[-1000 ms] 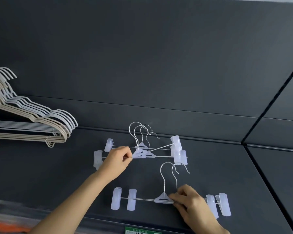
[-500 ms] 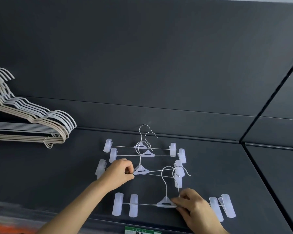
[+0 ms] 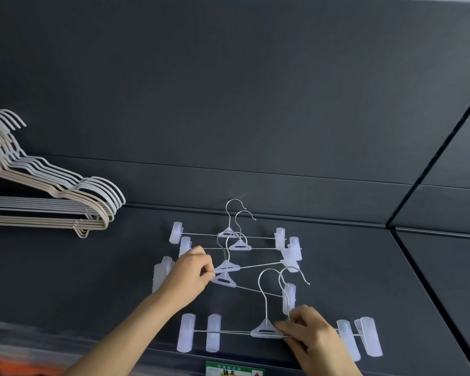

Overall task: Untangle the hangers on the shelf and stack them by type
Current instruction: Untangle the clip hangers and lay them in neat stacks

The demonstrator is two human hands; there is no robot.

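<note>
Several clear-plastic clip hangers with wire hooks lie on the dark shelf (image 3: 364, 267). My left hand (image 3: 187, 275) pinches the bars of two clip hangers (image 3: 225, 272) that splay apart toward the right. Behind them two more clip hangers (image 3: 239, 244) lie flat near the back wall. At the front edge my right hand (image 3: 310, 337) presses on a pair of stacked clip hangers (image 3: 265, 331), gripping the bar beside the triangular hub. Their hooks rise between my hands.
A neat stack of white and beige wire hangers (image 3: 52, 202) lies at the left of the shelf. A green label (image 3: 232, 369) sits on the shelf's front edge. The shelf's right side wall (image 3: 445, 267) angles in.
My left hand pulled two clip hangers out of the back group toward the front, leaving two behind. The pulled pair has fanned apart. My right hand has stayed on the front pair.
</note>
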